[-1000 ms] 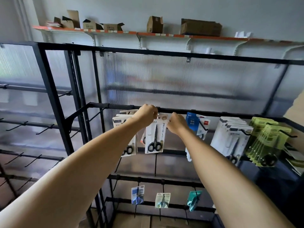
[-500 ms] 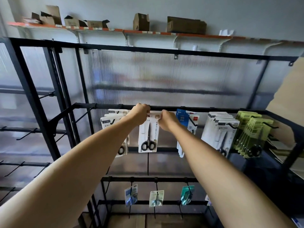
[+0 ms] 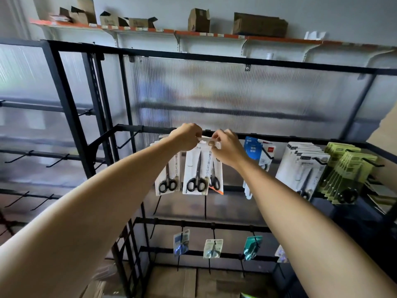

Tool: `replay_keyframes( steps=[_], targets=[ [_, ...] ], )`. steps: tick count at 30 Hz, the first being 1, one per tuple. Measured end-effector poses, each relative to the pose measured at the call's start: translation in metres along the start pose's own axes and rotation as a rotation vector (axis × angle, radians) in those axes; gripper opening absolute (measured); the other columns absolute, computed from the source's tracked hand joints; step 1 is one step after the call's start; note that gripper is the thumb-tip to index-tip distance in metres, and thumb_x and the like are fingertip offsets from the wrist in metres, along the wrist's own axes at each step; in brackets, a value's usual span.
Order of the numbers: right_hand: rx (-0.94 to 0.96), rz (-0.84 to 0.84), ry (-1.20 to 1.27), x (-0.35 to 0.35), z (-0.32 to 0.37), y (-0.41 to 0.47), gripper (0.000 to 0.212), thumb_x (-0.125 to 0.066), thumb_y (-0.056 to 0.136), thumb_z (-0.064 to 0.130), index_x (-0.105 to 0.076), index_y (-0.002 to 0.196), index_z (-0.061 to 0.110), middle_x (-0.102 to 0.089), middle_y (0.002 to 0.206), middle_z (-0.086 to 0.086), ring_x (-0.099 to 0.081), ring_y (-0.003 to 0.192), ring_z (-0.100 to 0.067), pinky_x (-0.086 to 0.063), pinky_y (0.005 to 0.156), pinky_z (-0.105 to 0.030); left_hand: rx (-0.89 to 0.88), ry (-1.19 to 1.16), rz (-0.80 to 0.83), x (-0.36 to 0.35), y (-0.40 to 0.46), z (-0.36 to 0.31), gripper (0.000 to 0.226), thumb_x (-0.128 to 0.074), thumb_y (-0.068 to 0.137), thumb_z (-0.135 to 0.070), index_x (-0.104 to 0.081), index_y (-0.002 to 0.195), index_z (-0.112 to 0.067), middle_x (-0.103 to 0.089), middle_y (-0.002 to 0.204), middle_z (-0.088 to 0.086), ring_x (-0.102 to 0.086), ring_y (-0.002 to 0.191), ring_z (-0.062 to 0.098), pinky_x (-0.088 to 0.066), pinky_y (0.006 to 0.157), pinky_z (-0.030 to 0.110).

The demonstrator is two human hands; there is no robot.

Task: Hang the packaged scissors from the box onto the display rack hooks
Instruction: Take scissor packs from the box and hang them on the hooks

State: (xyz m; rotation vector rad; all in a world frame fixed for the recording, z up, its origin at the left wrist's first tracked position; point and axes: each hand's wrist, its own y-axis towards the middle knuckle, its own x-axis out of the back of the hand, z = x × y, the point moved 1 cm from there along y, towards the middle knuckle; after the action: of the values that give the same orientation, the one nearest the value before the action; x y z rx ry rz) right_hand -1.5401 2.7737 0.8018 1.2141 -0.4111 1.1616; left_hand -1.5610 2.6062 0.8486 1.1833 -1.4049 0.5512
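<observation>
Head view, looking up at a black metal display rack (image 3: 71, 117) that fills most of the frame. Both your bare arms reach from the bottom corners toward the middle. Your left hand (image 3: 186, 138) is curled, pinching the top left edge of a white packaged pair of scissors (image 3: 196, 171); your right hand (image 3: 226, 147) pinches the top right edge of the same card, thumb on its front. The package hangs upright at the centre of the frame, its top held just below the rack's horizontal bar (image 3: 279, 137) (whether it sits on a hook, you cannot tell, since your fingers cover that spot). Two similar packs with black-handled scissors hang close by, one at its left (image 3: 167, 179) and one partly behind it at the right (image 3: 216, 179). Right of centre hang blue packs (image 3: 253, 151), white packs (image 3: 300, 164) and green packs (image 3: 348, 168). Three small packs (image 3: 212, 248) hang on a lower bar. Cardboard boxes (image 3: 260, 24) sit on an orange-edged wall shelf (image 3: 214, 35) along the top.
</observation>
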Motion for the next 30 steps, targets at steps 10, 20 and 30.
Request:
replay_keyframes(
  steps=[10, 20, 30],
  targets=[
    [-0.040, 0.054, 0.179, -0.011, 0.068, -0.014, 0.007, -0.047, 0.097, 0.017, -0.053, 0.093, 0.015, -0.056, 0.076, -0.002, -0.054, 0.070, -0.017, -0.041, 0.061, -0.034, 0.023, -0.142, -0.092, 0.049, -0.042, 0.043, 0.031, -0.051, 0.089, -0.004, -0.065, 0.082, -0.030, -0.066, 0.098, 0.002, -0.067, 0.085, 0.024, -0.058, 0.074, 0.037],
    [-0.092, 0.103, 0.241, -0.027, 0.098, -0.028, 0.014, -0.039, 0.097, 0.014, -0.047, 0.086, 0.017, -0.052, 0.069, -0.002, -0.050, 0.064, -0.019, -0.031, 0.055, -0.030, 0.080, -0.049, -0.090, 0.072, -0.078, 0.109, 0.027, -0.053, 0.089, -0.011, -0.059, 0.080, -0.036, -0.066, 0.099, 0.002, -0.066, 0.081, 0.020, -0.058, 0.073, 0.035],
    [0.063, -0.091, 0.271, -0.024, 0.110, -0.029, 0.013, -0.037, 0.099, 0.013, -0.044, 0.088, 0.015, -0.050, 0.069, -0.003, -0.048, 0.063, -0.018, -0.035, 0.057, -0.032, 0.086, -0.067, -0.110, 0.075, -0.076, 0.109, 0.029, -0.047, 0.088, -0.006, -0.067, 0.095, -0.026, -0.061, 0.103, -0.003, -0.065, 0.078, 0.017, -0.060, 0.070, 0.038]
  ],
)
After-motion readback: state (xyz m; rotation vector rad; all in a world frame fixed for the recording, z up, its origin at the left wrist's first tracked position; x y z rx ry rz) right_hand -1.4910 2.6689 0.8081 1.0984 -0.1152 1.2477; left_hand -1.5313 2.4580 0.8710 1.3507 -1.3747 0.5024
